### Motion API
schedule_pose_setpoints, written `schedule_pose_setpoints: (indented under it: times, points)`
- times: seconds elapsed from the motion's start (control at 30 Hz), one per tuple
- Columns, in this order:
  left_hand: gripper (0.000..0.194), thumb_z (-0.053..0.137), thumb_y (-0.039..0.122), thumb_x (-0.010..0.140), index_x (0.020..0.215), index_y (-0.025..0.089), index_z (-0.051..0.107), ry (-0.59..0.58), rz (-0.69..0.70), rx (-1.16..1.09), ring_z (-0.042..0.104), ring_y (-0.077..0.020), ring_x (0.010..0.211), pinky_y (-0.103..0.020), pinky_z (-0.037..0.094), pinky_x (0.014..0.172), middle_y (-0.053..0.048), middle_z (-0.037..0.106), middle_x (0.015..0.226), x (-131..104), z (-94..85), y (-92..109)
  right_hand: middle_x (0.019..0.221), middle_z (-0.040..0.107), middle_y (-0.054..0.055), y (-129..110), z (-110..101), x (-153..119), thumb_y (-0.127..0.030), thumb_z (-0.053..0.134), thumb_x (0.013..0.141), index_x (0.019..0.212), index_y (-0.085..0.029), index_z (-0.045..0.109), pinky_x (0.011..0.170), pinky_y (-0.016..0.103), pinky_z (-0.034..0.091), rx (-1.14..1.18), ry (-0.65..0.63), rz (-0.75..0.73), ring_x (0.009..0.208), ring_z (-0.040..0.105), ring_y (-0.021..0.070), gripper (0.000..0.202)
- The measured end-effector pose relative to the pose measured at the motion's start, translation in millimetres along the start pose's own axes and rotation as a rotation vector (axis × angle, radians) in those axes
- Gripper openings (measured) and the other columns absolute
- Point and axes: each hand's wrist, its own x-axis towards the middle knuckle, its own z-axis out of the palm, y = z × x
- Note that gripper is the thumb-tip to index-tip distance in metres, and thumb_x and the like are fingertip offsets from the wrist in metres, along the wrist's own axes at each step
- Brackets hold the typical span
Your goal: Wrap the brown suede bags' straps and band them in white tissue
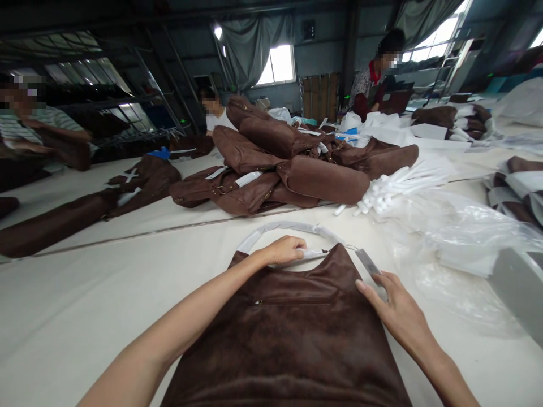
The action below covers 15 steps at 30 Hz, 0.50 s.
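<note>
Brown bag point(288, 339) lying nearest camera on pale desk point(106, 305), zipper pull point(258, 303) showing on its front, white-wrapped handle point(292, 227) arching beyond top edge. Left hand point(286, 250) curling closed, gripping white wrapping point(311, 254) at bag's opening. Right hand point(396, 299) pinching grey tag point(368, 263) beside bag's upper right corner, thumb resting near bag's edge. Pile of brown bags point(292, 164) sitting beyond handle; clear plastic point(462, 249) spreading at right, white rolls point(388, 189) lying beside pile.
</note>
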Motion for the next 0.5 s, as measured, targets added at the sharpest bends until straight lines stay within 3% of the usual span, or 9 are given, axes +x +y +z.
schedule_pose_setpoints:
  times: [0.07,0.17,0.23,0.3,0.4,0.5]
  points:
    - [0.021,0.049,0.027,0.075,0.084,0.018,0.065,-0.013,-0.053,0.010,0.055,-0.0158,0.058,-0.025,0.041,0.061,0.003,0.059,0.062,-3,13.7,-4,0.124,0.065,0.012,8,0,6,-0.074,0.039,0.087,0.107,-0.020,0.068,0.089,0.041,0.053,0.001,0.017,0.032,0.111,0.066,0.0314,0.065]
    - [0.023,0.050,0.030,0.077,0.087,0.018,0.066,-0.004,-0.099,0.033,0.061,-0.0184,0.074,-0.025,0.045,0.068,0.000,0.066,0.076,-5,25.2,-10,0.106,0.072,0.013,23,-3,15,-0.070,0.037,0.090,0.095,-0.020,0.070,0.084,0.041,0.054,-0.028,0.004,0.061,0.098,0.070,0.0316,0.061]
    - [0.024,0.051,0.033,0.078,0.089,0.019,0.068,-0.006,-0.118,0.065,0.063,-0.0202,0.084,-0.026,0.047,0.075,-0.001,0.069,0.083,-5,23.7,-12,0.099,0.074,0.013,32,-5,18,-0.065,0.038,0.091,0.088,-0.020,0.072,0.082,0.041,0.054,-0.048,-0.049,0.048,0.094,0.070,0.0321,0.056]
    - [0.029,0.052,0.038,0.080,0.094,0.020,0.070,-0.017,-0.128,0.114,0.064,-0.0227,0.090,-0.029,0.048,0.082,-0.003,0.072,0.090,-8,17.9,-11,0.105,0.073,0.013,41,-8,14,-0.059,0.042,0.091,0.092,-0.020,0.074,0.084,0.041,0.054,-0.030,-0.049,-0.002,0.096,0.070,0.0317,0.051]
    - [0.041,0.048,0.042,0.083,0.107,0.019,0.071,-0.050,-0.102,0.207,0.065,-0.0283,0.103,-0.037,0.046,0.095,-0.009,0.072,0.108,-19,12.3,-5,0.128,0.066,0.012,52,-19,-11,-0.054,0.046,0.091,0.111,-0.020,0.072,0.091,0.041,0.054,0.040,0.035,-0.079,0.107,0.067,0.0298,0.047]
    - [0.055,0.034,0.045,0.088,0.115,0.013,0.069,-0.060,-0.057,0.302,0.063,-0.0334,0.113,-0.046,0.043,0.103,-0.017,0.069,0.118,-34,12.8,-8,0.119,0.070,0.009,65,-44,-49,-0.048,0.049,0.092,0.110,-0.022,0.073,0.088,0.039,0.055,0.109,0.006,-0.093,0.101,0.069,0.0259,0.040]
